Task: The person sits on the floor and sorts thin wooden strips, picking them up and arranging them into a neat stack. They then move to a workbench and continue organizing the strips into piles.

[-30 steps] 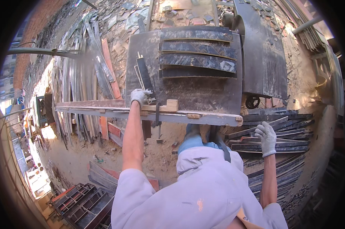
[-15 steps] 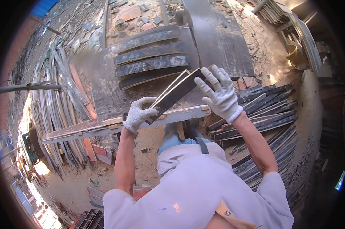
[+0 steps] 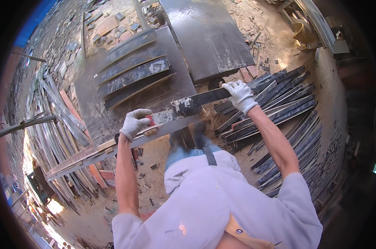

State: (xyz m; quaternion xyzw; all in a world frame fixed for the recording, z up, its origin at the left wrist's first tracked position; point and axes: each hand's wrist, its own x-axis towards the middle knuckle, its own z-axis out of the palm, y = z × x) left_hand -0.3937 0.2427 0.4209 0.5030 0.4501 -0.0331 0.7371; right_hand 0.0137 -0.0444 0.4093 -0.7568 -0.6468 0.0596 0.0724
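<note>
In front of me, over the table's near edge, two plywood strips overlap end to end. My left hand [image 3: 135,123], in a pale knitted glove, is closed around the left end of the grey-smeared strip [image 3: 166,116], beside a red patch. With the same kind of glove, my right hand [image 3: 240,96] grips the far right end of the black plywood strip [image 3: 208,97], which has flaky white patches near its left end. Beyond my hands, several dark strips [image 3: 135,70] lie in a row on the dark table [image 3: 90,93].
A long wooden rail [image 3: 82,155] runs along the table's near edge. To the right, a heap of dark strips [image 3: 275,108] covers the ground. Long slats [image 3: 51,141] pile up at left. A second dark panel [image 3: 213,39] adjoins the table, and a yellowish bucket [image 3: 303,33] stands far right.
My right hand, spread against the strips before, has closed on the black strip's right end. The strips have swung from steeply slanted to nearly level and slid apart lengthwise. My view has shifted right.
</note>
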